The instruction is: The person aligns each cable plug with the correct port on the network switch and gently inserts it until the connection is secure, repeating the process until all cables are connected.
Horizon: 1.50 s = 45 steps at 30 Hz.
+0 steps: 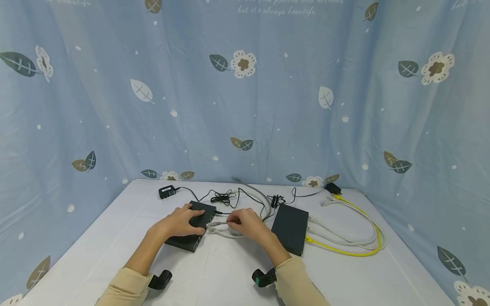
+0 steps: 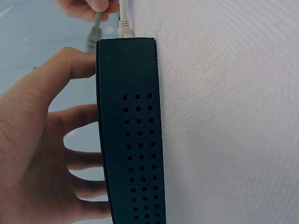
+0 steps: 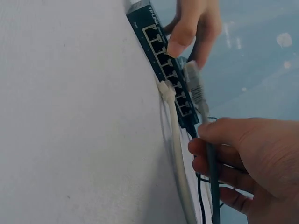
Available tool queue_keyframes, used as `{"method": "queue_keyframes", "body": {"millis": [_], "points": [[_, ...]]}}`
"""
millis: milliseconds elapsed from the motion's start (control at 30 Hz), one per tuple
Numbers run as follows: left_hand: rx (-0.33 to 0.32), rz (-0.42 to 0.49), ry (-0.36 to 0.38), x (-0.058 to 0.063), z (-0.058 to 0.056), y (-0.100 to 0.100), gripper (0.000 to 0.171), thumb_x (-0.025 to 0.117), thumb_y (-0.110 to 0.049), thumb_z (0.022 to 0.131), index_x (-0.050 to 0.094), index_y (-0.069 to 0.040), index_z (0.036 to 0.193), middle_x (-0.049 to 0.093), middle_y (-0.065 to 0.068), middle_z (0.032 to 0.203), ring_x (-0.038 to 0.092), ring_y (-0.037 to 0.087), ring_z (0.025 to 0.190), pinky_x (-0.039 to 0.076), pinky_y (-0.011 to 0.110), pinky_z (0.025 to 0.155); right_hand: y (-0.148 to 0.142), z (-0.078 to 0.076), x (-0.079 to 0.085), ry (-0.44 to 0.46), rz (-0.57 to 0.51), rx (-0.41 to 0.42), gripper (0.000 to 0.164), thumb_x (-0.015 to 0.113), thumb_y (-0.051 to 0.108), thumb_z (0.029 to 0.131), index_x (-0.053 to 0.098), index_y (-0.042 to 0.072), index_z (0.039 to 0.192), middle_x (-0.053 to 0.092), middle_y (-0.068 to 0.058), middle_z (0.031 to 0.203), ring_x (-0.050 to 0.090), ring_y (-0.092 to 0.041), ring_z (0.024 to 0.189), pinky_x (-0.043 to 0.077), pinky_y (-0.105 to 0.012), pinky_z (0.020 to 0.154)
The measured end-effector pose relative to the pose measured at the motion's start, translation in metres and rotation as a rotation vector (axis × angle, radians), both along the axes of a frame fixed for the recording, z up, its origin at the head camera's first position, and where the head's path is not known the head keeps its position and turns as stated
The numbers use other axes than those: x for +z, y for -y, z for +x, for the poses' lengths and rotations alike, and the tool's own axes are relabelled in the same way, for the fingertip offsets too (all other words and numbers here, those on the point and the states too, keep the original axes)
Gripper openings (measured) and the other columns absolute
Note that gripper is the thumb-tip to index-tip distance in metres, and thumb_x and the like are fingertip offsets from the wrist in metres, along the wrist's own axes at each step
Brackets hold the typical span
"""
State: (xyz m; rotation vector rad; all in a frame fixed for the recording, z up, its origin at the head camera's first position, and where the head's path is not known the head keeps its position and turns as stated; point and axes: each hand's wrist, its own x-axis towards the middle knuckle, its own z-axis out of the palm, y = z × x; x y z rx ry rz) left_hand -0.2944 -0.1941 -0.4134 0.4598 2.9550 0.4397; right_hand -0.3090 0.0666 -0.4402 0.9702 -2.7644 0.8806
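Observation:
A black TP-LINK network switch (image 1: 185, 242) lies flat at the left of the table. My left hand (image 1: 176, 222) rests on its top with fingers spread, the thumb near the port edge. Between thumb and fingers my right hand (image 3: 247, 158) pinches a grey network cable (image 3: 212, 172). Its clear plug (image 3: 191, 72) is beside the row of ports, over the top edge in the right wrist view. A white network cable (image 3: 173, 112) sits in one port, and a thin black power lead (image 3: 194, 133) runs from the end of the switch.
To the right lies a second black box (image 1: 289, 229) with white cables and a yellow cable (image 1: 360, 254) at its side. Black power adapters (image 1: 167, 192) and bundled leads (image 1: 223, 197) are along the back, before a blue patterned curtain (image 1: 268, 106).

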Motion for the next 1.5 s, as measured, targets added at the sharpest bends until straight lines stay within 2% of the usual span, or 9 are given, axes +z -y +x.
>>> {"method": "queue_keyframes", "body": {"millis": [167,433,633,800,900,1067,1233,1367,1500], "points": [[0.012,-0.007,0.006,0.001,0.001,0.000,0.072,0.073,-0.053,0.080,0.056,-0.018,0.141,0.035,0.032,0.150,0.042,0.056,0.129,0.041,0.071,0.093,0.005,0.000,-0.003,0.020,0.043,0.036,0.023,0.064,0.014,0.094,0.073,0.015,0.115,0.072,0.004,0.085,0.056,0.002,0.066,0.047,-0.016,0.060],[0.013,0.006,0.001,-0.003,0.003,-0.001,0.072,0.075,-0.053,0.079,0.057,-0.018,0.140,0.036,0.032,0.149,0.043,0.055,0.129,0.041,0.071,0.094,0.021,0.002,-0.008,0.037,0.070,0.035,0.016,0.068,0.023,0.092,0.076,0.016,0.105,0.070,0.010,0.081,0.053,0.003,0.059,0.045,-0.015,0.057],[0.011,0.006,-0.010,-0.004,0.002,-0.002,0.072,0.074,-0.052,0.079,0.057,-0.018,0.140,0.036,0.032,0.149,0.043,0.055,0.128,0.041,0.071,0.094,0.029,0.007,-0.004,-0.043,0.085,0.078,0.016,0.069,0.024,0.092,0.078,0.016,0.102,0.075,0.008,0.094,0.060,0.005,0.074,0.047,-0.013,0.065],[0.013,-0.007,-0.012,-0.002,0.001,-0.002,0.072,0.074,-0.053,0.080,0.057,-0.019,0.140,0.037,0.031,0.149,0.044,0.055,0.128,0.041,0.071,0.093,0.028,0.007,0.002,-0.153,0.107,0.067,0.014,0.071,0.027,0.091,0.080,0.020,0.099,0.073,0.009,0.089,0.056,-0.001,0.079,0.040,-0.017,0.068],[0.012,-0.013,-0.010,-0.001,0.001,-0.002,0.072,0.074,-0.053,0.080,0.057,-0.019,0.140,0.036,0.031,0.149,0.044,0.055,0.128,0.041,0.071,0.093,0.026,0.007,0.007,-0.183,0.123,0.061,0.013,0.072,0.028,0.090,0.080,0.021,0.097,0.068,0.009,0.085,0.049,-0.004,0.077,0.036,-0.018,0.066],[0.010,-0.013,-0.007,0.000,0.001,-0.001,0.072,0.074,-0.052,0.080,0.056,-0.018,0.141,0.036,0.032,0.149,0.044,0.055,0.127,0.041,0.071,0.093,0.025,0.008,0.014,-0.116,0.095,0.080,0.011,0.072,0.023,0.090,0.079,0.017,0.095,0.065,0.007,0.085,0.053,-0.008,0.077,0.041,-0.016,0.065],[0.014,-0.017,0.004,0.000,0.001,-0.002,0.072,0.073,-0.053,0.081,0.055,-0.018,0.141,0.035,0.032,0.150,0.042,0.056,0.128,0.040,0.072,0.093,0.023,0.008,0.015,-0.036,0.031,0.044,0.009,0.072,0.022,0.090,0.076,0.016,0.095,0.069,0.006,0.090,0.061,-0.008,0.082,0.046,-0.017,0.067],[0.018,-0.019,0.006,0.001,0.002,-0.002,0.072,0.073,-0.053,0.081,0.055,-0.018,0.141,0.035,0.031,0.151,0.042,0.055,0.129,0.040,0.072,0.093,0.021,0.005,0.011,0.000,-0.016,0.026,0.008,0.071,0.022,0.091,0.075,0.016,0.094,0.072,0.007,0.088,0.058,0.001,0.071,0.046,-0.016,0.063],[0.017,-0.018,0.004,0.001,0.001,-0.001,0.072,0.074,-0.053,0.080,0.055,-0.018,0.141,0.035,0.031,0.150,0.043,0.055,0.129,0.041,0.072,0.093,0.021,0.001,0.005,0.007,-0.057,0.033,0.007,0.072,0.021,0.090,0.074,0.015,0.094,0.074,0.004,0.087,0.056,0.003,0.065,0.046,-0.016,0.060]]}}
